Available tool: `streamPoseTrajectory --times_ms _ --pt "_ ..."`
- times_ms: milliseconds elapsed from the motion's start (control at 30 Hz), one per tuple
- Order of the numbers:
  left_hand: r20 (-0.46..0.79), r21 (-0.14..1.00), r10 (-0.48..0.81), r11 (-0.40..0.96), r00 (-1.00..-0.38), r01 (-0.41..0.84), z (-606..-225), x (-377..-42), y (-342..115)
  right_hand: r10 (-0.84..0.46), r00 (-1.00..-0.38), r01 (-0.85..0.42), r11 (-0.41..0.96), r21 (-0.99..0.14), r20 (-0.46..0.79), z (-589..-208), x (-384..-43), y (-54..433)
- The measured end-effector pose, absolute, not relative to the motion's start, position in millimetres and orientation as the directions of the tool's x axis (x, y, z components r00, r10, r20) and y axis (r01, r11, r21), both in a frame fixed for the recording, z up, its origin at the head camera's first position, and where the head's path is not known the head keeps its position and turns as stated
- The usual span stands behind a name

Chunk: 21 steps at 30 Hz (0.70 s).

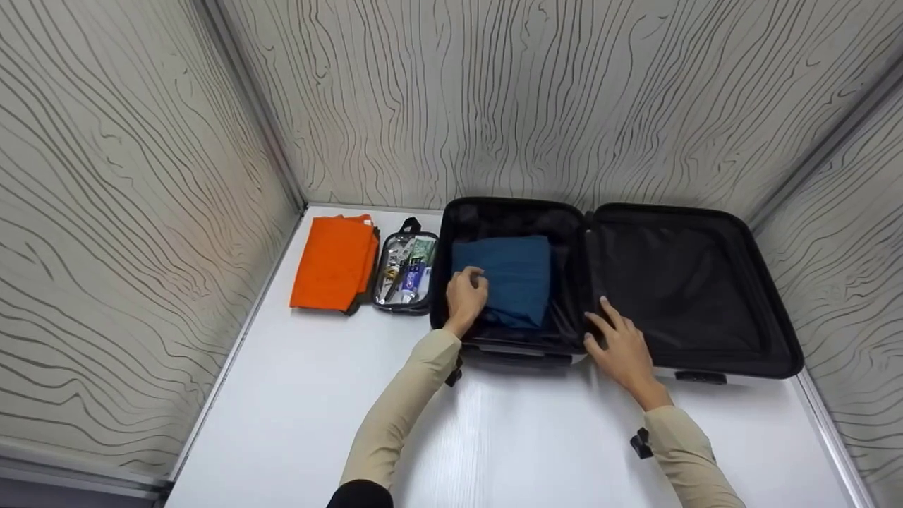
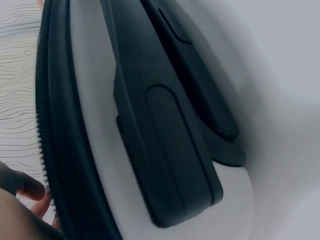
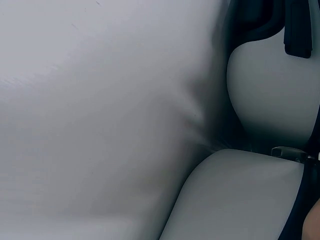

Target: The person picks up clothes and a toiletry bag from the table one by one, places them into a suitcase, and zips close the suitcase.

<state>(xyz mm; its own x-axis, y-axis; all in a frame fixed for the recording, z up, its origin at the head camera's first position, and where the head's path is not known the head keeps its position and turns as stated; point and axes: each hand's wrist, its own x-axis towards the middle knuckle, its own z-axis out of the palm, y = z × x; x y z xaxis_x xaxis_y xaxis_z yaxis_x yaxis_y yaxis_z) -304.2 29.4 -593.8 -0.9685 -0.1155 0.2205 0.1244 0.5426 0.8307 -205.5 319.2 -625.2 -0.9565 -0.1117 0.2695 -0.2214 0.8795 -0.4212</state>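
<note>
An open black-lined suitcase (image 1: 522, 346) lies on the white table, with a folded dark blue garment (image 1: 518, 279) inside its left half. Over the garment's left edge is my left hand (image 1: 467, 300), its fingers loosely bent and a gap showing between thumb and index finger. Whether its hidden fingers touch the cloth I cannot tell. My right hand (image 1: 622, 349), fingers spread, is at the front of the suitcase near the hinge between the halves. The left wrist view shows the suitcase's black handle (image 2: 175, 150) and part of the left hand beside the zipper edge.
Left of the suitcase stands a clear toiletry pouch (image 1: 405, 271) with tubes inside. Beyond it lies a folded orange cloth (image 1: 331, 264) with something dark under its right side. The suitcase's right half (image 1: 691, 289) lies flat with a black lining. Patterned walls (image 1: 451, 106) enclose the table.
</note>
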Motion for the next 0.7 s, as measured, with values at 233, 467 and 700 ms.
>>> streamPoseTrajectory --times_ms 233,467,700 --pt "0.203 0.854 -0.158 0.511 -0.966 0.095 -590.7 -306.9 25.7 -0.11 -0.962 -0.211 0.878 -0.429 0.248 -624.6 -206.3 319.6" --pt "0.177 0.854 -0.17 0.516 -0.969 0.066 -588.8 -309.9 22.1 -0.114 -0.96 -0.218 0.879 -0.424 0.256 -625.2 -206.1 319.9" --pt "0.179 0.854 -0.175 0.516 -0.968 0.065 -588.3 -312.3 18.8 -0.119 -0.951 -0.234 0.88 -0.413 0.284 -625.8 -205.6 320.0"
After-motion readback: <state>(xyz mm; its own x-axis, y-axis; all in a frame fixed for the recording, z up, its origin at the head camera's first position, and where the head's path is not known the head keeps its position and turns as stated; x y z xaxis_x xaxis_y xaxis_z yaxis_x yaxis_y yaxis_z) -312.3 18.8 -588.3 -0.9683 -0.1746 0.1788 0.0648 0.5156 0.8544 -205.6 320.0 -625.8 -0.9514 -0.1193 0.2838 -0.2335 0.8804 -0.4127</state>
